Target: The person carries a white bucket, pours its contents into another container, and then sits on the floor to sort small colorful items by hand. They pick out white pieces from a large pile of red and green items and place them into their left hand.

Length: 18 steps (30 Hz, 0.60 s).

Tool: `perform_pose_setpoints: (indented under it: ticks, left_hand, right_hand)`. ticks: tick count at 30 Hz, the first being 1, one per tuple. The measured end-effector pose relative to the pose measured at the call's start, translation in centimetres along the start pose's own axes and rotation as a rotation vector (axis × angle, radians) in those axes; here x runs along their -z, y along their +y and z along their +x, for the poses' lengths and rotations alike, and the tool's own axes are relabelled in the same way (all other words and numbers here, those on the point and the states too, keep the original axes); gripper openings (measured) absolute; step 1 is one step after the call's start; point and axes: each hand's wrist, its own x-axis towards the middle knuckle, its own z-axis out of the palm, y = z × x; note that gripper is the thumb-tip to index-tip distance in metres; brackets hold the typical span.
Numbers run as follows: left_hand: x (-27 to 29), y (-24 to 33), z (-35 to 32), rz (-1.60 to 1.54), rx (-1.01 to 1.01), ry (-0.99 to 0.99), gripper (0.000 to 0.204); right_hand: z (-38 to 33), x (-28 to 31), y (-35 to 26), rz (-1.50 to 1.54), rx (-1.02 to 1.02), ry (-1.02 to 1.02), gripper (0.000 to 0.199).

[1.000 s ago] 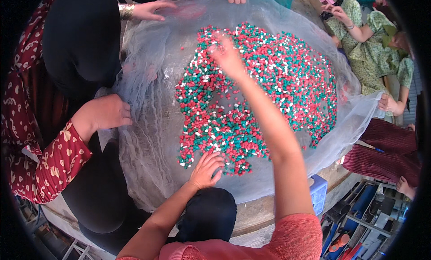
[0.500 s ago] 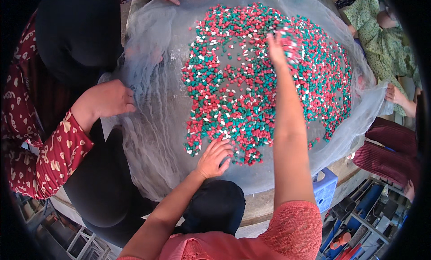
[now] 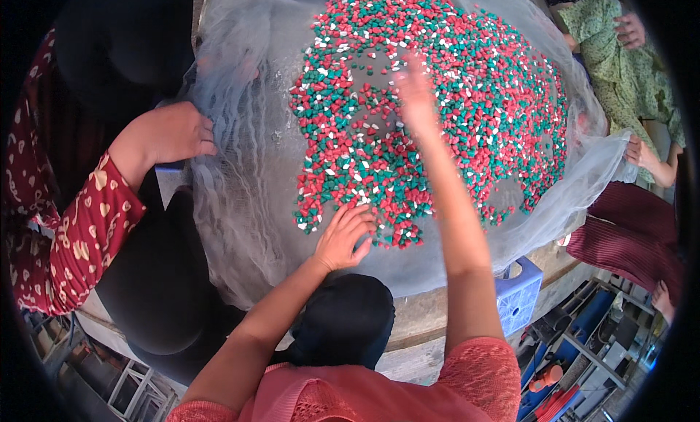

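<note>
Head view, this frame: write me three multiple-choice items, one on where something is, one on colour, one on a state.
1. Where does the left hand rest?
A. on the near edge of the heap of small pieces
B. on the blue crate
C. on the red patterned sleeve

2. Which colours are the small pieces?
A. yellow and black
B. red, green and white
C. all blue

3. How is the right hand?
A. closed round a tool
B. stretched out over the pieces, blurred, with nothing seen in it
C. gripping the net's edge

Answers: 1 A, its fingers lie spread on the net at the heap's near edge. 2 B, those three colours are mixed all through the heap. 3 B, it reaches over the middle of the heap, smeared by motion.
</note>
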Motion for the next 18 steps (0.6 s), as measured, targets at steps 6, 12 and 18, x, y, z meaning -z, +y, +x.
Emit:
perform_pose_setpoints:
  ticks: [6, 12, 18]
  left_hand:
    - [-0.9, -0.4, -0.7, 0.038, -0.007, 0.099, 0.022]
    - [-0.8, -0.6, -0.6, -0.003, -0.022, 0.068, 0.022]
    - [-0.7, -0.4, -0.8, -0.03, -0.021, 0.094, 0.02]
  right_hand:
    - [-4.3, -15.4, 4.3, -0.177, 0.321, -0.418, 0.065]
    - [3.3, -3.7, 8.9, -0.244, 0.081, 0.04, 0.064]
    - [-4.1, 4.4, 1.3, 0.111, -0.04, 0.01, 0.058]
